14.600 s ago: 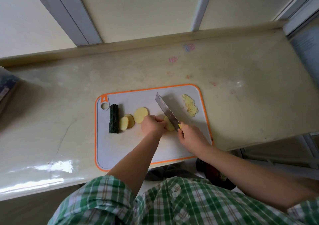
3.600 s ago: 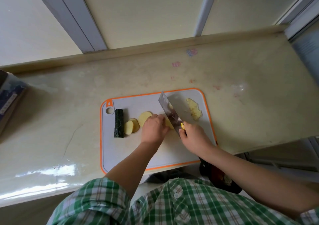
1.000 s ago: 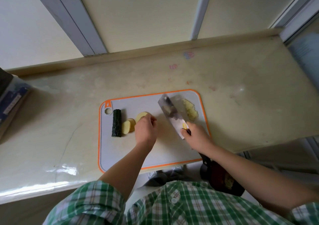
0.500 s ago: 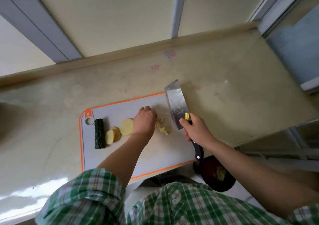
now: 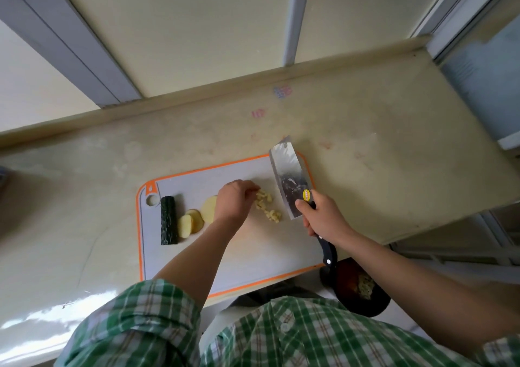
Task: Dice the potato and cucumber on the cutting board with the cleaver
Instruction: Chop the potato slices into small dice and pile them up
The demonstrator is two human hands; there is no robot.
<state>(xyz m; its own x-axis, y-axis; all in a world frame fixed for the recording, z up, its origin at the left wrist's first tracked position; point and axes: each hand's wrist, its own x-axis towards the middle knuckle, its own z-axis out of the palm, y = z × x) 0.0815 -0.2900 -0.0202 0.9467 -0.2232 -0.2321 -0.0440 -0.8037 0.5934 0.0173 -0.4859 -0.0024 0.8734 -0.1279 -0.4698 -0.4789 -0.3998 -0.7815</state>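
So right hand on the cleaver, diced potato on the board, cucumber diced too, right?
Not the cucumber: the head view shows it as one uncut piece lying at the left end of the board, beside the potato slices. The rest holds: the right hand grips the cleaver, and diced potato lies on the board.

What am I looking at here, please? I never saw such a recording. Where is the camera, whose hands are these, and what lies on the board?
No machine here: one person works with bare hands. The only camera sits on that person's head and looks down. On the counter lies an orange-rimmed cutting board. It carries, left to right, a cucumber piece, potato slices and a pile of diced potato. The left hand touches that pile with its fingertips. The right hand grips a cleaver by its handle.
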